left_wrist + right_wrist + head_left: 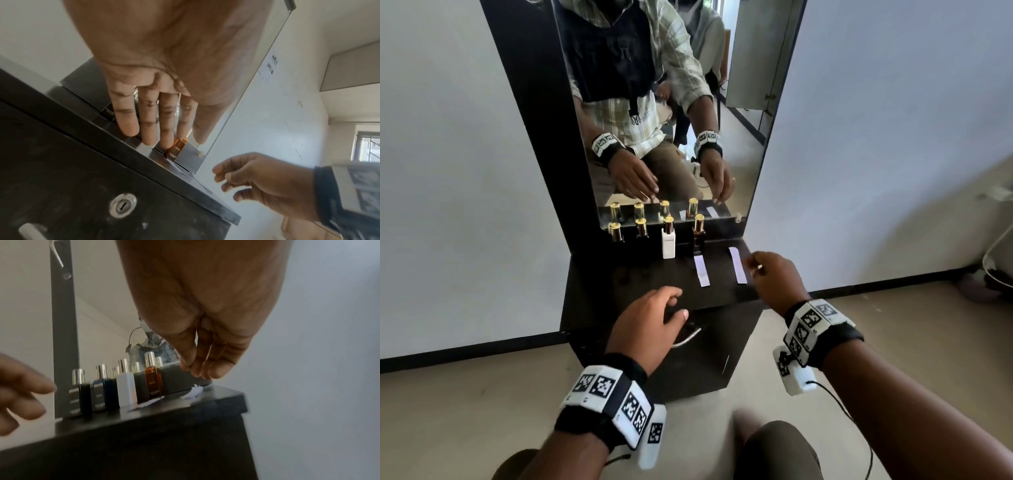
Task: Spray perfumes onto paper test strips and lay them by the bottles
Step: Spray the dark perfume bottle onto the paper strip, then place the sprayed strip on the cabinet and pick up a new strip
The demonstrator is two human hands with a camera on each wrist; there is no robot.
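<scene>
Four gold-capped perfume bottles stand in a row at the back of the black cabinet top [602, 274]: a black bottle [616, 233], a navy bottle [642, 228], a white bottle [668, 241] and an amber bottle [698, 236]. One paper strip [702, 270] lies in front of the amber bottle. A second strip [738, 265] lies further right. My right hand [755, 269] hovers just right of that strip, fingers loosely curled and empty. My left hand [679, 303] hangs over the front edge with relaxed fingers [152, 123], holding nothing.
A tall mirror [671, 102] rises right behind the bottles and doubles them. Below the top is a drawer with a metal handle [688, 337] and a lock [123, 205]. White walls flank the cabinet. A white wire stand [996, 253] sits on the floor at far right.
</scene>
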